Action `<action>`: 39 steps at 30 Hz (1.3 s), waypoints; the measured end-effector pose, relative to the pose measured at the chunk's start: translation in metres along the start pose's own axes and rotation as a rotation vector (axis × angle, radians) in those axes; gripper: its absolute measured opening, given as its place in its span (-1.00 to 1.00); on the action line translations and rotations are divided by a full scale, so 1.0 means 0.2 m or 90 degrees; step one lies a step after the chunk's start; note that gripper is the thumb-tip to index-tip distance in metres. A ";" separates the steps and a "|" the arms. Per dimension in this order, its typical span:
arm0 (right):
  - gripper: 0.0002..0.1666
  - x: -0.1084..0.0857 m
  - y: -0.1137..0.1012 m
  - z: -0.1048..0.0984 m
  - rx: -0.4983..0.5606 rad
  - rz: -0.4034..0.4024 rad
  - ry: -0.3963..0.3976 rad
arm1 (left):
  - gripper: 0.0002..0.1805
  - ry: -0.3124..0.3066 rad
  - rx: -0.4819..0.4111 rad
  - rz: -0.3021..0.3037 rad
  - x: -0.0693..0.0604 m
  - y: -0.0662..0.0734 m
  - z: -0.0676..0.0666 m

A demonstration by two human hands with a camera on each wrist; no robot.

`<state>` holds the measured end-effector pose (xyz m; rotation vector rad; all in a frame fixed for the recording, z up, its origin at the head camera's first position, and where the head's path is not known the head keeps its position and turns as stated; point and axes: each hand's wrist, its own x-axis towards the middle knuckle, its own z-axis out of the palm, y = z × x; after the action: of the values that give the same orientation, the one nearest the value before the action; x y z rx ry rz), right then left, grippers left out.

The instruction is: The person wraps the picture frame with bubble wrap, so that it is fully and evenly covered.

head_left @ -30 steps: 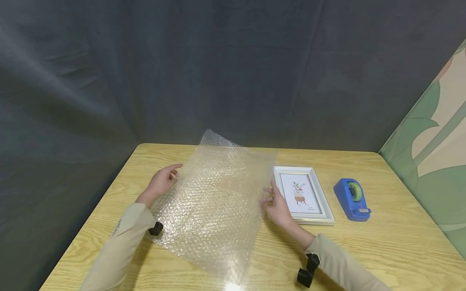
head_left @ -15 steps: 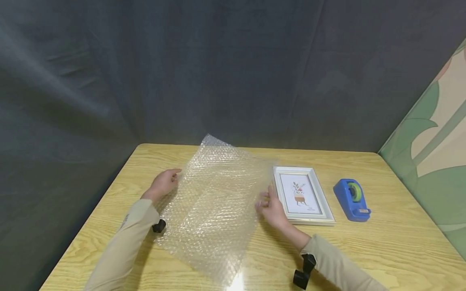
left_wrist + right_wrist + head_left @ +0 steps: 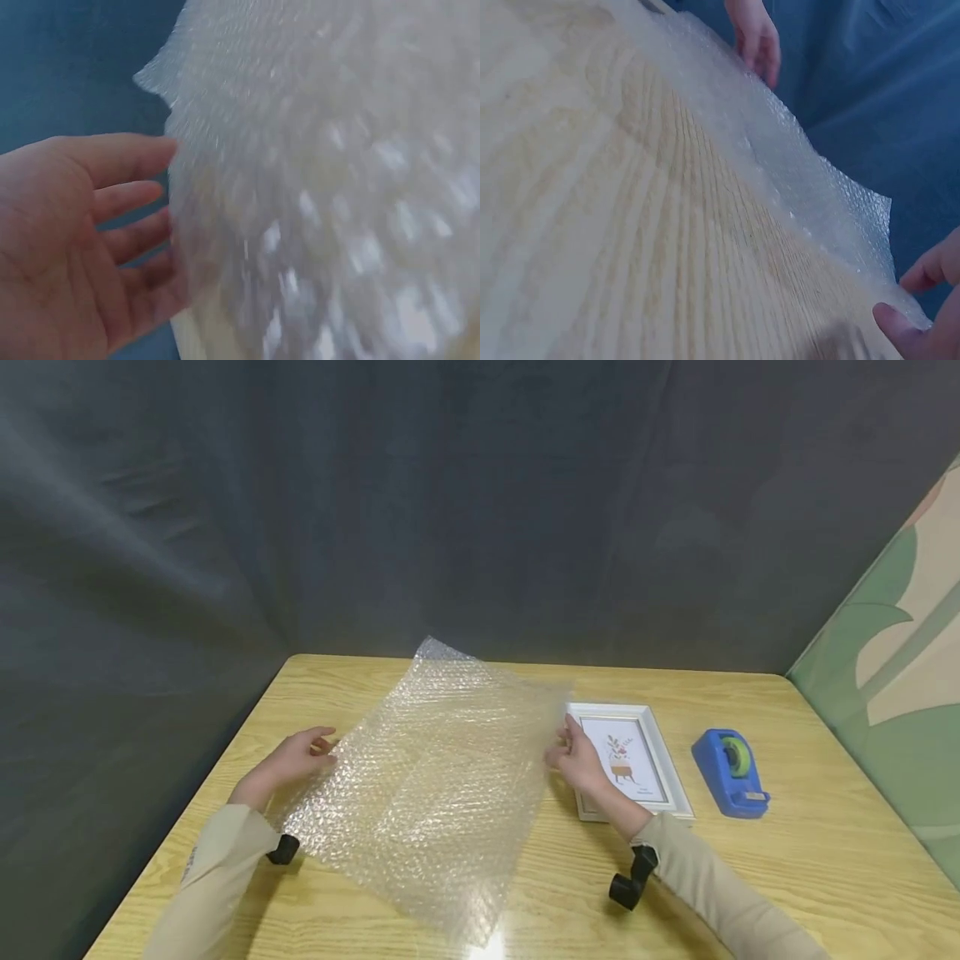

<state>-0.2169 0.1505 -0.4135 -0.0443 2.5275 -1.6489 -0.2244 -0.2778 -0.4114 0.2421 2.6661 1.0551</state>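
Observation:
A sheet of clear bubble wrap (image 3: 427, 768) lies slantwise over the middle of the table, its near side hanging slightly wavy. My left hand (image 3: 300, 756) is at its left edge with relaxed, spread fingers. In the left wrist view, the left fingertips (image 3: 166, 150) meet the wrap's edge, and some lie partly behind it. My right hand (image 3: 579, 760) is at the opposite edge, overlapping the picture frame. In the right wrist view, the right thumb (image 3: 894, 324) and a finger stand apart near the wrap's border; most of that hand is cut off.
A white picture frame (image 3: 671, 768) with a potted-plant print lies right of the wrap, partly covered by my right hand and forearm. Farther right stands a blue tape dispenser (image 3: 727, 777) with green tape. A dark curtain (image 3: 480, 510) hangs behind the wooden table (image 3: 750, 877).
My left hand has moved left and slightly nearer, and the wrap's left corner now reaches farther left. My right hand has shifted a little right, onto the picture frame's side.

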 end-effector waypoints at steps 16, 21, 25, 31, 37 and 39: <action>-0.07 -0.09 0.00 0.03 0.005 0.013 0.054 | -0.60 0.067 -0.002 0.057 0.05 -0.06 0.03; -0.06 -0.08 0.01 0.07 0.010 0.015 0.056 | -0.63 0.091 0.035 0.033 0.07 -0.07 0.01; -0.07 -0.06 0.04 0.11 0.048 0.002 0.055 | -0.64 0.124 0.069 0.021 0.07 -0.09 0.00; -0.10 -0.04 0.05 0.17 0.074 -0.008 0.058 | -0.60 0.159 0.085 0.011 0.05 -0.13 -0.01; -0.07 -0.02 0.06 0.18 0.066 0.013 0.045 | -0.55 0.160 0.050 -0.015 -0.01 -0.17 -0.04; -0.06 -0.02 0.07 0.17 0.062 0.017 0.040 | -0.57 0.165 0.046 -0.012 -0.02 -0.18 -0.04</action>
<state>-0.2073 0.1258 -0.4385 0.0511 2.4757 -1.7883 -0.2254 -0.3105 -0.4306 0.0992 2.9332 1.0500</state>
